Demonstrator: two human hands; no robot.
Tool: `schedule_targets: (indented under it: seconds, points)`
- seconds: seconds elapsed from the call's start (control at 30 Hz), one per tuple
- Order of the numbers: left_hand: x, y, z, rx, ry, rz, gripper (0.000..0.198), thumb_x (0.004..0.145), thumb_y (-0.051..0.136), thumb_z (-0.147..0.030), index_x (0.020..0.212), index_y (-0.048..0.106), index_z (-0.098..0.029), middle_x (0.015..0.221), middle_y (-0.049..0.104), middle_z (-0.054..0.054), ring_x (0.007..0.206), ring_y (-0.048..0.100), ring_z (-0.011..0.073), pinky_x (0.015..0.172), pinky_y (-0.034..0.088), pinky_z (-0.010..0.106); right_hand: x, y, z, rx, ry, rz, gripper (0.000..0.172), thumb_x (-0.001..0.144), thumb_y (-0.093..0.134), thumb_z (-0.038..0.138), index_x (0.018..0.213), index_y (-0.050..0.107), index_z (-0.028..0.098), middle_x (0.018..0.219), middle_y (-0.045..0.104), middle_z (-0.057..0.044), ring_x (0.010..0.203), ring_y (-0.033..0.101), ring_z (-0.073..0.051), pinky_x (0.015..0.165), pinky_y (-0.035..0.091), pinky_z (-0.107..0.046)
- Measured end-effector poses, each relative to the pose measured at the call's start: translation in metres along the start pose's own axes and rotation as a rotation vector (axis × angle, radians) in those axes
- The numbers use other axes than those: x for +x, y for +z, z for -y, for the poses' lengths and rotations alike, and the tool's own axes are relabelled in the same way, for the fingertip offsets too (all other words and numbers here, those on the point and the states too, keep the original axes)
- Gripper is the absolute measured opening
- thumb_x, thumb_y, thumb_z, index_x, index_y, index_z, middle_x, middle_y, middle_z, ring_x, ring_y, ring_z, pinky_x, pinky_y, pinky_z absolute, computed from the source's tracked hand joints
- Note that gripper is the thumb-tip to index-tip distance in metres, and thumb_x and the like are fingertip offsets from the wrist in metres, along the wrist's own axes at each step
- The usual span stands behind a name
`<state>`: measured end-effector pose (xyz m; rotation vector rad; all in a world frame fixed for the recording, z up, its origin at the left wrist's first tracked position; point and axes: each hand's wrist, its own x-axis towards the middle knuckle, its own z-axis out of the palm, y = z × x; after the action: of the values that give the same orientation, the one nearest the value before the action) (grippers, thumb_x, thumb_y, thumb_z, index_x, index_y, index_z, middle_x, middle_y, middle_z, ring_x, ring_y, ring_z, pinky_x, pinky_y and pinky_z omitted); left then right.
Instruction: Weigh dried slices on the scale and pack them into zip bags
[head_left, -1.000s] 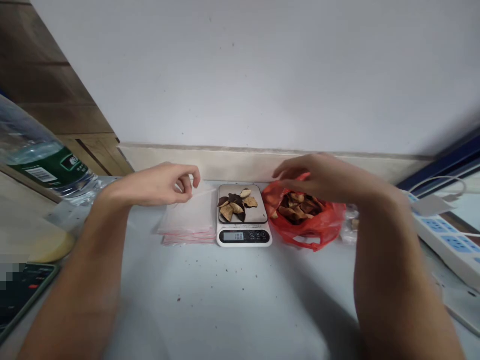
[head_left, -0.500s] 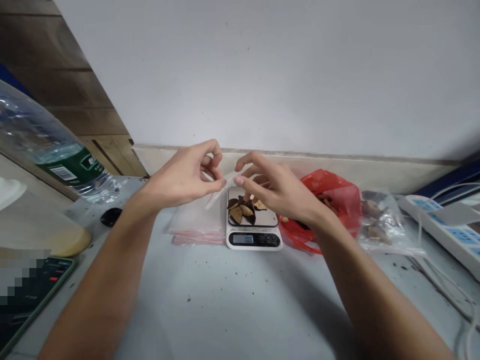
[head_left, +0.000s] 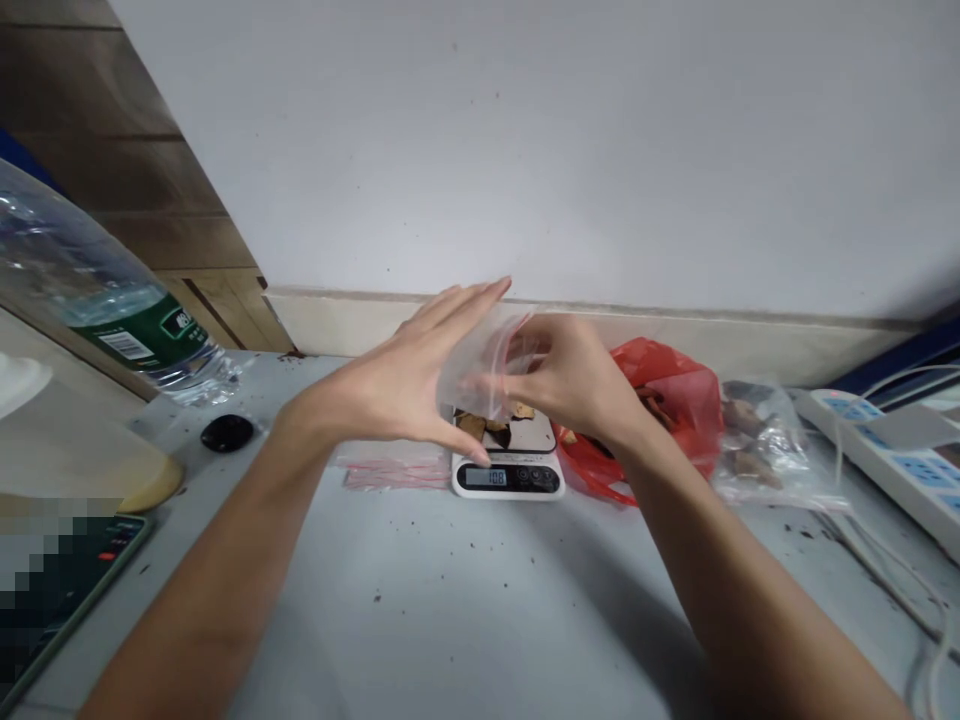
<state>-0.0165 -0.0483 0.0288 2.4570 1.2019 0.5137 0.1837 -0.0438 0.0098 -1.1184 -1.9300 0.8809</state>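
Above the white digital scale (head_left: pixel 461 488) I hold a clear zip-lock bag (head_left: pixel 474 365) by its red-lined mouth in my right hand (head_left: pixel 574 375). The fingers of that hand are partly inside or behind the film; I cannot tell which. My left hand (head_left: pixel 394 390) is spread wide around the bag's other end, thumb apart from the fingers. Dark, curved dried pieces (head_left: pixel 472 428) lie on the scale's pan, partly hidden by the bag and left thumb. The display seems to read 108 or 10.8. A stack of flat zip-lock bags (head_left: pixel 397 472) lies left of the scale.
Right of the scale sit a red plastic bag (head_left: pixel 682 380) of dried pieces and a clear bag (head_left: pixel 757 450) with brown lumps. A power strip (head_left: pixel 900 460) with cables is farther right. At left are a water bottle (head_left: pixel 142 330), a black round object (head_left: pixel 226 433) and a phone (head_left: pixel 112 570).
The bag has passed from between both hands' fingertips into my right hand, its film now spread out. My left hand has opened from a pinch and moved right, over the scale's edge.
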Motion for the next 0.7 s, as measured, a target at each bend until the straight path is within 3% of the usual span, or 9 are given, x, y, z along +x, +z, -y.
schedule_targets:
  seconds: [0.1, 0.2, 0.27, 0.33, 0.43, 0.5, 0.57, 0.7]
  points:
    - [0.004, 0.002, 0.007, 0.057, -0.029, -0.023, 0.102, 0.071, 0.081, -0.060, 0.158, 0.037, -0.028, 0.166, 0.039, 0.010, 0.153, 0.034, 0.0383, 0.123, 0.030, 0.046, -0.001, -0.008, 0.000, 0.063, -0.025, 0.081, 0.044, 0.074, 0.085, 0.059, 0.074, 0.063, 0.021, 0.081, 0.072, -0.003, 0.076, 0.069, -0.021, 0.066, 0.053, -0.032]
    - [0.004, -0.005, 0.018, 0.084, -0.066, -0.067, 0.090, 0.071, 0.079, -0.063, 0.145, 0.051, -0.021, 0.151, 0.055, 0.013, 0.139, 0.049, 0.0375, 0.117, 0.037, 0.046, 0.001, -0.021, -0.010, 0.022, 0.058, -0.033, 0.038, 0.086, 0.075, 0.056, 0.083, 0.058, 0.023, 0.082, 0.070, -0.003, 0.077, 0.072, -0.021, 0.066, 0.055, -0.033]
    - [0.001, -0.011, 0.028, 0.088, -0.114, -0.019, 0.091, 0.068, 0.079, -0.065, 0.142, 0.052, -0.020, 0.148, 0.057, 0.014, 0.135, 0.052, 0.0374, 0.114, 0.040, 0.044, 0.002, -0.029, -0.020, -0.143, 0.177, -0.085, 0.031, 0.086, 0.076, 0.049, 0.090, 0.061, 0.022, 0.090, 0.073, -0.007, 0.085, 0.073, -0.025, 0.070, 0.057, -0.036]
    - [-0.001, -0.013, 0.038, 0.095, -0.164, 0.053, 0.089, 0.067, 0.079, -0.063, 0.140, 0.052, -0.019, 0.147, 0.057, 0.014, 0.132, 0.054, 0.0364, 0.112, 0.041, 0.042, 0.003, -0.029, -0.029, -0.339, 0.281, -0.018, 0.034, 0.080, 0.082, 0.044, 0.102, 0.068, 0.021, 0.105, 0.076, -0.012, 0.099, 0.073, -0.029, 0.079, 0.058, -0.040]
    - [-0.002, -0.012, 0.046, 0.103, -0.214, 0.140, 0.085, 0.068, 0.078, -0.059, 0.139, 0.050, -0.020, 0.147, 0.058, 0.014, 0.131, 0.055, 0.0353, 0.109, 0.042, 0.040, 0.006, -0.018, -0.035, -0.517, 0.368, 0.212, 0.062, 0.073, 0.087, 0.044, 0.128, 0.069, 0.023, 0.128, 0.072, -0.016, 0.114, 0.070, -0.035, 0.090, 0.057, -0.043]
    - [-0.001, -0.009, 0.046, 0.099, -0.219, 0.179, 0.084, 0.069, 0.076, -0.057, 0.139, 0.050, -0.021, 0.148, 0.057, 0.014, 0.133, 0.054, 0.0354, 0.109, 0.042, 0.040, 0.008, -0.006, -0.035, -0.578, 0.380, 0.314, 0.070, 0.073, 0.087, 0.044, 0.136, 0.068, 0.022, 0.135, 0.070, -0.018, 0.117, 0.069, -0.036, 0.092, 0.057, -0.042]
    - [0.000, -0.006, 0.044, 0.093, -0.224, 0.206, 0.083, 0.069, 0.076, -0.056, 0.140, 0.050, -0.021, 0.148, 0.057, 0.014, 0.133, 0.055, 0.0356, 0.107, 0.043, 0.039, 0.009, 0.002, -0.034, -0.615, 0.372, 0.362, 0.064, 0.075, 0.085, 0.042, 0.133, 0.070, 0.021, 0.132, 0.071, -0.017, 0.114, 0.070, -0.035, 0.089, 0.056, -0.040]
    - [0.003, -0.002, 0.038, 0.080, -0.245, 0.235, 0.085, 0.069, 0.075, -0.056, 0.142, 0.048, -0.021, 0.149, 0.057, 0.014, 0.133, 0.055, 0.0357, 0.107, 0.044, 0.040, 0.010, 0.003, -0.030, -0.634, 0.394, 0.387, 0.043, 0.079, 0.079, 0.034, 0.120, 0.075, 0.023, 0.110, 0.078, -0.012, 0.090, 0.073, -0.028, 0.069, 0.053, -0.033]
